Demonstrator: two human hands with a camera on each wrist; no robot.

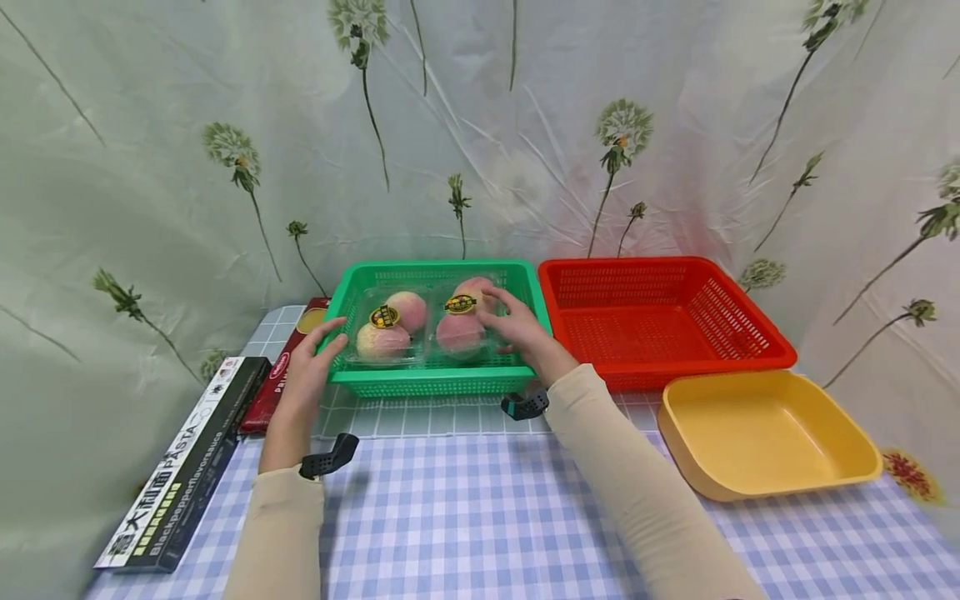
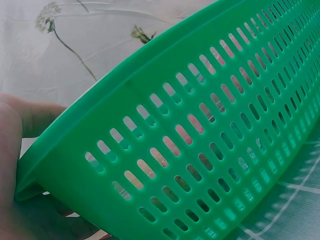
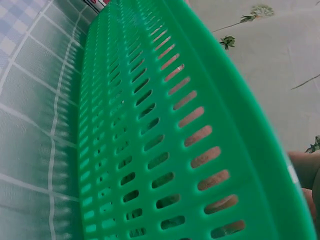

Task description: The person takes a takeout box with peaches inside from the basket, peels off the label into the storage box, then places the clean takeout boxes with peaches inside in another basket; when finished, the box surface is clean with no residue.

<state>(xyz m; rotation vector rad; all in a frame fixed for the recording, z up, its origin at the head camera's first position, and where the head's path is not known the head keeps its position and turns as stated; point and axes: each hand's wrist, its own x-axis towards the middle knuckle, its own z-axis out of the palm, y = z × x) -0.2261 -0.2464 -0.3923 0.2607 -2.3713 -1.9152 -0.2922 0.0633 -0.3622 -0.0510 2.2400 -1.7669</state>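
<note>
Left hand (image 1: 303, 375) and right hand (image 1: 522, 329) are bare. Left sleeve (image 1: 277, 533) and right sleeve (image 1: 637, 471) are plain beige. Left mount (image 1: 330, 459) and right mount (image 1: 525, 406) are black with small holes, the right showing 1 teal patch (image 1: 512, 407).

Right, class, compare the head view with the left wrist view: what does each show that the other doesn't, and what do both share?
Only the head view shows the red plastic basket, the yellow plastic tub, the long black-and-white pasta box and the right hand.

Only the left wrist view looks through the rounded slots of the green plastic basket, at pink-and-yellow fruit behind.

Both share that basket and fruit, the left hand at the basket's end and the pale flower-patterned sheet beyond.
</note>
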